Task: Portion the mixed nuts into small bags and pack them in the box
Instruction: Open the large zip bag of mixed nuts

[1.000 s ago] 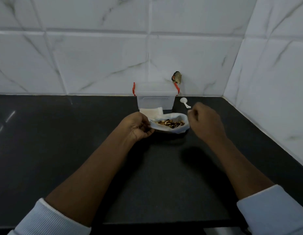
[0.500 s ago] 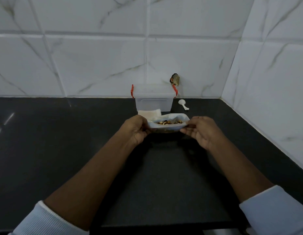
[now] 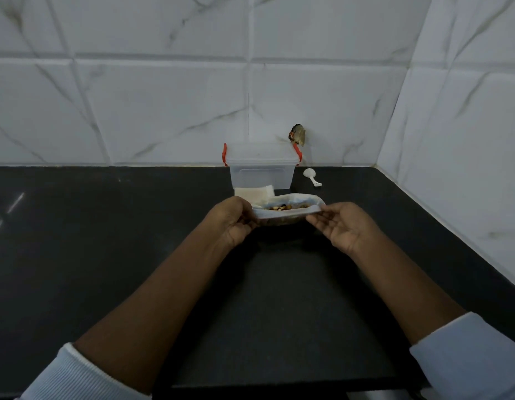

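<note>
Left hand (image 3: 232,219) fingers (image 3: 246,215) pinch the left end of the big nut bag (image 3: 288,210); right hand (image 3: 341,223) fingers (image 3: 315,217) pinch the right end, both clenched on the plastic. Bag sits between them, mouth up and stretched wide, so the mixed nuts (image 3: 286,207) are exposed — my read: held open and level to keep the contents from spilling and give scoop access. Whether its base rests on the dark surface (image 3: 106,241) or hangs just above, can't tell. Just behind the bag, a flat white stack (image 3: 254,192), probably the small bags, within easy reach; number in it not readable. Behind that, the clear box (image 3: 262,168), lid on, red latches at both ends, against the tiled wall (image 3: 164,96) — looks empty, so packing not started, I'd judge. White scoop (image 3: 311,176) lies just right of the box, untouched. Count: one nut bag, one stack, one box, one scoop, two hands.
</note>
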`<state>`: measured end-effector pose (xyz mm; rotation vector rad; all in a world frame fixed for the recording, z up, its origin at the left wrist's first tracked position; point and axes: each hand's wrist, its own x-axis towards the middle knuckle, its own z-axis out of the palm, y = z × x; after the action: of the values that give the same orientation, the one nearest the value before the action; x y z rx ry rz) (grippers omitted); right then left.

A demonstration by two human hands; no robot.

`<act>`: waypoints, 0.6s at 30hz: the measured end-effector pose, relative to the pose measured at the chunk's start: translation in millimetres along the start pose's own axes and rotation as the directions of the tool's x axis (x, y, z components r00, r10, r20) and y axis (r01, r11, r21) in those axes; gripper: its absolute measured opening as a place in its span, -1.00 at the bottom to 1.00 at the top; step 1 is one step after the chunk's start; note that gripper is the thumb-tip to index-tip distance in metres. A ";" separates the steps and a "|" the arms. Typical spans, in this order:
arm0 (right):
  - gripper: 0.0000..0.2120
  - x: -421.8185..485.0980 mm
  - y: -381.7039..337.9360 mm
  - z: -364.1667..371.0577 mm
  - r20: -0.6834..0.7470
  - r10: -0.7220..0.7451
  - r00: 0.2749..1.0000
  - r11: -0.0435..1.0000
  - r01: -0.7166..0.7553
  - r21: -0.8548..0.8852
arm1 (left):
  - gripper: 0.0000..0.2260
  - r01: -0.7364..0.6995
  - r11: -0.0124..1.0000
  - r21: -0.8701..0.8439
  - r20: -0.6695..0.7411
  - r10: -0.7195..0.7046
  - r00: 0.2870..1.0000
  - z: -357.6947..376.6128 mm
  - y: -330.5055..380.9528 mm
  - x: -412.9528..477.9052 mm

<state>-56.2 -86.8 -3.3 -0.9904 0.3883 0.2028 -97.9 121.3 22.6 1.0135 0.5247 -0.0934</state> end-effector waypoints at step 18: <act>-0.84 5.7 -1.4 -0.8 0.032 -0.012 0.999 0.969 0.020 -0.244 | -0.80 -0.104 0.915 0.389 -0.005 0.115 0.993 -6.0 -2.5 11.0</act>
<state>-50.7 -88.3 -4.9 -1.2317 0.3327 0.2551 -91.3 126.6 13.1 1.4336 0.4824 -0.0851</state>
